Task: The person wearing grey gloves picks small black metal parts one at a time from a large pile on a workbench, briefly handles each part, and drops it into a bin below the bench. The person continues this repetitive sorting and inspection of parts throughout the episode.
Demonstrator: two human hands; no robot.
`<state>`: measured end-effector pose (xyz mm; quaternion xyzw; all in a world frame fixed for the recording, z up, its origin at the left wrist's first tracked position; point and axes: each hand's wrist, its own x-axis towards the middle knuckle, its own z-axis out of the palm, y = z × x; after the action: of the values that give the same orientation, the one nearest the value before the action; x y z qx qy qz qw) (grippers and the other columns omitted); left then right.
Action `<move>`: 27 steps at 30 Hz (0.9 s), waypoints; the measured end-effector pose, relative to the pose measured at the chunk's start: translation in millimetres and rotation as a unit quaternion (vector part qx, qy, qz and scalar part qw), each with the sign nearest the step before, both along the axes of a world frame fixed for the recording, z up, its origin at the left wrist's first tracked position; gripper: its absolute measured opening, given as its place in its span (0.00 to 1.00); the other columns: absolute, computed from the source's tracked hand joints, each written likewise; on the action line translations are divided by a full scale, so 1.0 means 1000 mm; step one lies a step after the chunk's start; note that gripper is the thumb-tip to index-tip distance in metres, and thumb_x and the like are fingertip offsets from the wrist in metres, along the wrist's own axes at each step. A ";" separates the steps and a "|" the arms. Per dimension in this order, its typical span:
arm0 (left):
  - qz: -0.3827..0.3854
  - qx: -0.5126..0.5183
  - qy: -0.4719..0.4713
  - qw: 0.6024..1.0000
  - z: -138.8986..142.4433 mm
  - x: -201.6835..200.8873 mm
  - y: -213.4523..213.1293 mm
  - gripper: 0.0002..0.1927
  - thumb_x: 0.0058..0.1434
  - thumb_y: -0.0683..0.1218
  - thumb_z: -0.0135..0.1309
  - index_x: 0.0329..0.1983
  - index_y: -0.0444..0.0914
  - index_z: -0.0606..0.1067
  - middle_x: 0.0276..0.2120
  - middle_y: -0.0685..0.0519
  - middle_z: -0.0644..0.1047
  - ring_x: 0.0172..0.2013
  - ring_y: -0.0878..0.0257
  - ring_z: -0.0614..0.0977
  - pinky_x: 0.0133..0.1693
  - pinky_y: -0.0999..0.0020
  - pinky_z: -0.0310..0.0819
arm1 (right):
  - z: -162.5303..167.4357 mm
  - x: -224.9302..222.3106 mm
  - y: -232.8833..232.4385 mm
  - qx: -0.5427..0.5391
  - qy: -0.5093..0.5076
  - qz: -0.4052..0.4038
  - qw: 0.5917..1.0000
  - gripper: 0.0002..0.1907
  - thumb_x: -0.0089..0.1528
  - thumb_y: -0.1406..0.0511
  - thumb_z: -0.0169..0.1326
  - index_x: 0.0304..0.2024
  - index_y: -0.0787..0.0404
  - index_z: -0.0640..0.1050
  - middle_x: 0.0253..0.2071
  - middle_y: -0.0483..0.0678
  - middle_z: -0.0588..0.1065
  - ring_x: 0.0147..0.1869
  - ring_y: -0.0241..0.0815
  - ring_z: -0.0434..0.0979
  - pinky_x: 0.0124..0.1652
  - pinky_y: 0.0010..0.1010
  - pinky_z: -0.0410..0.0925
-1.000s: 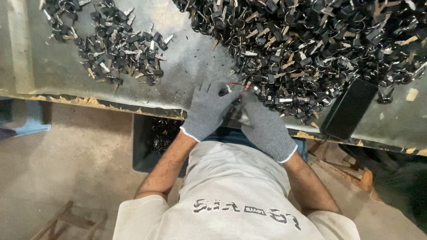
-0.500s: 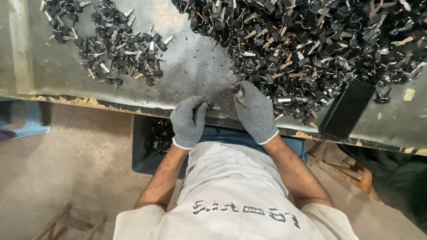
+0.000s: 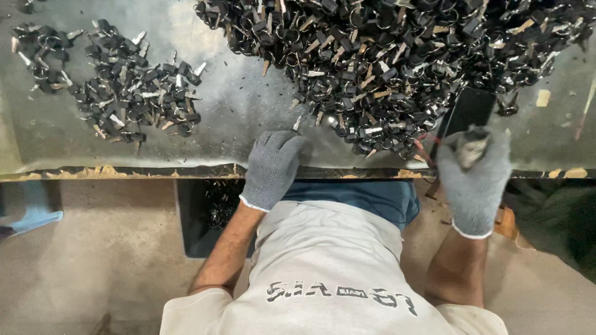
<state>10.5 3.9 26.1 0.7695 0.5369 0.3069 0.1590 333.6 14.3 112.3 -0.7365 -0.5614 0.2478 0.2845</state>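
My left hand (image 3: 272,169), in a grey knit glove, rests on the near edge of the metal table (image 3: 236,111). Its fingers are bent down on the sheet and hold nothing. A single key (image 3: 297,123) lies just beyond the fingertips. My right hand (image 3: 475,177), also gloved and blurred, is at the table edge far to the right. Its fingers are curled around a small brownish piece (image 3: 470,149). It sits just below a black phone (image 3: 467,111). A big heap of black-headed keys on rings (image 3: 385,56) covers the table beyond both hands.
A smaller pile of keys (image 3: 133,93) lies at the left of the table, with a few more at the far left (image 3: 38,53). A dark bin with metal bits (image 3: 214,211) stands under the table edge by my left arm. The concrete floor (image 3: 93,260) lies below.
My right hand has swung from the middle of the key heap out to the right table edge beside the phone. My left hand has stayed near the table edge, shifting slightly.
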 end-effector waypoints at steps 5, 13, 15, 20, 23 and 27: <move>-0.020 -0.001 0.012 1.000 0.006 0.003 0.006 0.19 0.58 0.38 0.56 0.54 0.36 0.76 0.47 0.45 0.78 0.49 0.46 0.79 0.52 0.51 0.74 | -0.010 0.002 0.008 0.133 -0.225 0.055 0.964 0.13 0.68 0.73 0.59 0.50 0.73 0.70 0.41 0.60 0.76 0.43 0.52 0.81 0.39 0.37 0.75; -0.026 -0.018 -0.100 0.994 0.024 0.021 0.003 0.12 0.62 0.40 0.58 0.49 0.38 0.77 0.43 0.45 0.79 0.45 0.47 0.82 0.48 0.54 0.77 | -0.063 -0.123 -0.002 -0.165 -0.173 0.432 0.869 0.15 0.64 0.61 0.57 0.48 0.63 0.73 0.50 0.60 0.76 0.45 0.54 0.82 0.41 0.42 0.76; 0.022 -0.069 -0.013 0.997 0.023 0.015 0.006 0.10 0.62 0.39 0.58 0.47 0.40 0.78 0.43 0.46 0.80 0.45 0.48 0.82 0.46 0.54 0.77 | -0.067 -0.136 0.005 -0.158 -0.203 0.395 0.882 0.20 0.65 0.61 0.57 0.55 0.65 0.71 0.49 0.60 0.76 0.48 0.57 0.81 0.42 0.44 0.76; 0.093 -0.097 -0.043 0.990 0.013 -0.009 0.013 0.20 0.58 0.44 0.62 0.54 0.39 0.76 0.42 0.51 0.82 0.43 0.52 0.83 0.45 0.55 0.77 | -0.065 -0.139 0.011 -0.029 -0.101 0.379 0.920 0.28 0.58 0.61 0.61 0.57 0.66 0.69 0.52 0.66 0.74 0.50 0.62 0.79 0.36 0.48 0.75; 0.162 -0.223 -0.063 0.959 0.006 -0.012 0.004 0.26 0.57 0.49 0.65 0.58 0.39 0.74 0.36 0.53 0.82 0.38 0.54 0.84 0.41 0.56 0.76 | -0.064 -0.137 0.013 0.004 -0.070 0.392 0.917 0.28 0.61 0.61 0.59 0.61 0.66 0.69 0.50 0.65 0.75 0.50 0.62 0.79 0.40 0.47 0.75; 0.115 -0.100 -0.014 0.988 -0.004 -0.015 0.001 0.13 0.58 0.47 0.63 0.46 0.42 0.78 0.39 0.51 0.82 0.40 0.52 0.83 0.42 0.57 0.76 | -0.067 -0.145 0.018 0.020 -0.071 0.398 0.914 0.25 0.63 0.62 0.58 0.59 0.67 0.71 0.48 0.63 0.76 0.50 0.63 0.79 0.41 0.49 0.74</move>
<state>-4.3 5.1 22.0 0.6785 0.6475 0.2790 0.2063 188.3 32.0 45.7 -0.4618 -0.8316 0.2768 0.1363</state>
